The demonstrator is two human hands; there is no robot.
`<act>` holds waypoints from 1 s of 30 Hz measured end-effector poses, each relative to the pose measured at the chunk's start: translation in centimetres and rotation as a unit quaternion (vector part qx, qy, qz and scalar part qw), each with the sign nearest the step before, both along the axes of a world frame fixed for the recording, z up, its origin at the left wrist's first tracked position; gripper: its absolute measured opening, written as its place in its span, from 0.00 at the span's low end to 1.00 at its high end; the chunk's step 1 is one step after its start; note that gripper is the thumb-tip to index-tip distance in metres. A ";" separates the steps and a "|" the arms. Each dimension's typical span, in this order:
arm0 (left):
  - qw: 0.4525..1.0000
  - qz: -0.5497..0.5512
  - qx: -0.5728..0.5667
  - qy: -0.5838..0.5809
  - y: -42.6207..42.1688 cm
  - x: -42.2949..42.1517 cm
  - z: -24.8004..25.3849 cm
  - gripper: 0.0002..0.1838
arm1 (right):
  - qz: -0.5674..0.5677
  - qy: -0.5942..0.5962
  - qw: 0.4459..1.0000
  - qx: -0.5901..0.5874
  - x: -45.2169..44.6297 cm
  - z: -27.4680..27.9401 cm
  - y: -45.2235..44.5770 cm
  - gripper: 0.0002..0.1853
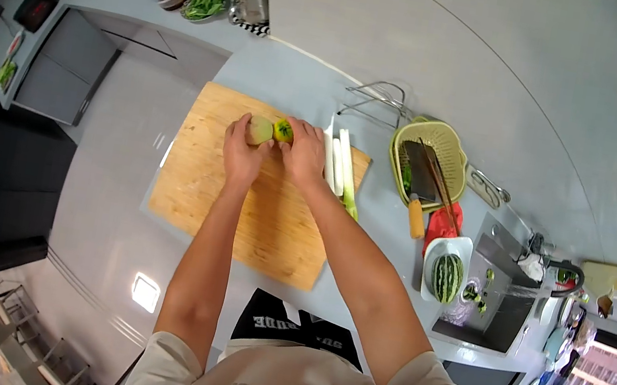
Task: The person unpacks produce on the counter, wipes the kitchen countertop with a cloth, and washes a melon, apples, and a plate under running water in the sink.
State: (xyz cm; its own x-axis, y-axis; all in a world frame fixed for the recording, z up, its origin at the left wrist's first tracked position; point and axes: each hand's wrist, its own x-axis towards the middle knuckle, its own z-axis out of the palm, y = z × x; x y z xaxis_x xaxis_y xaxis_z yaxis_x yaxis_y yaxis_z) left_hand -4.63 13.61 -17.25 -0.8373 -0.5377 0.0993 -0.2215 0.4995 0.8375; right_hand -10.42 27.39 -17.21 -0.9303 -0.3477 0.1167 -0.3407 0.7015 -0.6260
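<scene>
My left hand (243,150) is closed around a round, pale green-brown vegetable (259,130) near the far edge of the wooden cutting board (278,228). Close beside it, my right hand (304,153) grips a smaller yellow-green vegetable (283,130) with a darker green patch. The two vegetables sit side by side, and I cannot tell their exact kinds. White leek stalks (344,162) with a green end lie on the board just right of my right hand.
Right of the board, a cleaver (418,180) with a wooden handle rests across a green colander (456,148). Nearby, a striped melon (447,278) lies in a white dish by the sink (499,294). A metal rack (377,102) stands behind. Leafy greens (204,4) sit by the stove.
</scene>
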 end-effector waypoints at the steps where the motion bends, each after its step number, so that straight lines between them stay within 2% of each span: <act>1: 1.000 -0.009 0.000 0.000 0.8 0.6 0.1 0.41 | -0.009 0.000 1.000 0.000 0.8 0.3 0.9 0.32; 4: 0.998 -0.047 0.009 0.042 5.0 3.4 0.9 0.40 | -0.091 -0.009 0.990 -0.108 6.0 1.5 5.7 0.31; 6: 0.992 -0.087 0.074 0.045 8.9 6.2 1.8 0.41 | -0.116 -0.009 0.982 -0.146 10.2 2.3 10.2 0.30; 8: 0.981 -0.119 0.147 0.042 13.7 9.1 2.1 0.41 | -0.158 -0.003 0.977 -0.144 14.8 3.8 15.9 0.30; 12: 0.955 -0.206 0.212 0.022 25.5 14.4 3.8 0.41 | -0.196 -0.014 0.967 -0.162 23.2 5.5 28.2 0.30; 15: 0.945 -0.283 0.166 0.018 34.7 17.4 5.6 0.41 | -0.251 0.038 0.949 -0.186 28.2 5.6 37.4 0.30; 17: 0.935 -0.301 0.186 0.014 41.2 18.8 5.5 0.40 | -0.278 0.078 0.941 -0.174 30.5 6.2 43.8 0.31; 20: 0.905 -0.353 0.239 -0.007 50.7 20.0 5.6 0.41 | -0.342 0.056 0.925 -0.158 32.3 6.2 53.9 0.30; 21: 0.903 -0.358 0.237 -0.006 53.4 20.2 6.0 0.41 | -0.373 -0.012 0.896 -0.241 32.3 6.4 57.2 0.30; 22: 0.881 -0.362 0.300 -0.046 56.1 20.3 6.4 0.42 | -0.398 -0.082 0.856 -0.319 32.1 6.4 60.3 0.30; 23: 0.854 -0.363 0.362 -0.085 58.6 20.3 6.7 0.43 | -0.375 -0.069 0.838 -0.390 31.5 3.8 63.7 0.30; 25: 0.850 -0.378 0.355 -0.092 62.8 19.7 6.7 0.42 | -0.364 -0.133 0.753 -0.531 30.6 3.9 68.4 0.27; 26: 0.847 -0.360 0.369 -0.129 64.6 19.0 6.6 0.41 | -0.366 -0.130 0.752 -0.532 29.8 3.8 70.5 0.27; 28: 0.830 -0.332 0.413 -0.173 67.8 17.6 5.9 0.37 | -0.310 -0.246 0.621 -0.677 28.0 2.5 74.4 0.26; 29: 0.828 -0.336 0.414 -0.175 69.1 16.7 5.4 0.37 | -0.314 -0.242 0.620 -0.677 27.3 2.1 75.6 0.26; 30: 0.793 -0.315 0.487 -0.186 70.1 15.9 4.9 0.36 | -0.313 -0.243 0.603 -0.692 26.7 2.4 76.3 0.25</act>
